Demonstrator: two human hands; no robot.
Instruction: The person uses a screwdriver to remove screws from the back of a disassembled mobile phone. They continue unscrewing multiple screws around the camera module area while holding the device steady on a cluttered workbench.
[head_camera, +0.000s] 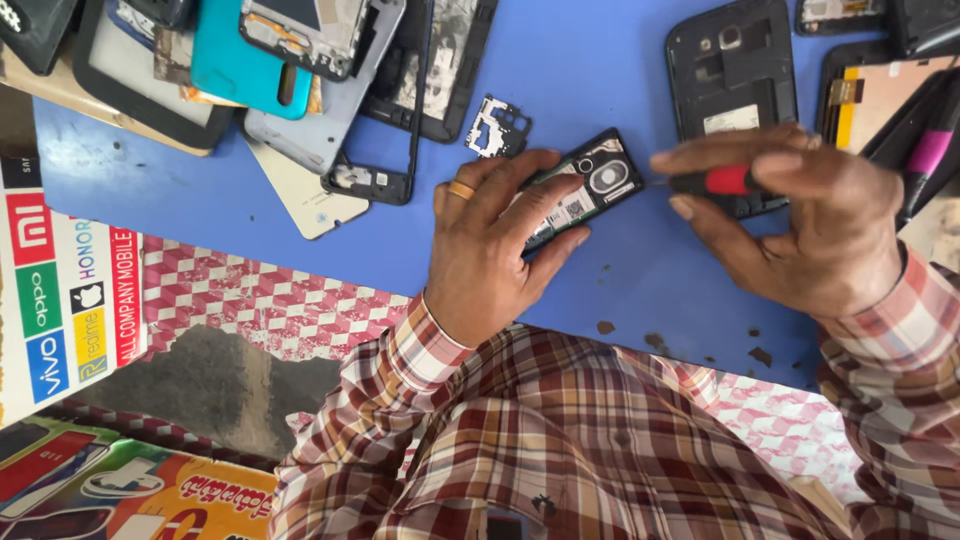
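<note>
Carefully, we pinch the light, fragile opened phone (585, 190) by its edges in our left hand (490, 250), while our right hand (800, 225) fingers grip a red-handled screwdriver (715, 181) near the blue tabletop's (600, 60) middle.

- I see a blue table top (600, 60), scuffed and chipped along its near edge.
- Below it hangs a red-and-white checked covering (260, 305).
- At near left I make out grey floor (215, 385) and a colourful printed board (60, 290).
- Daylight falls evenly.
</note>
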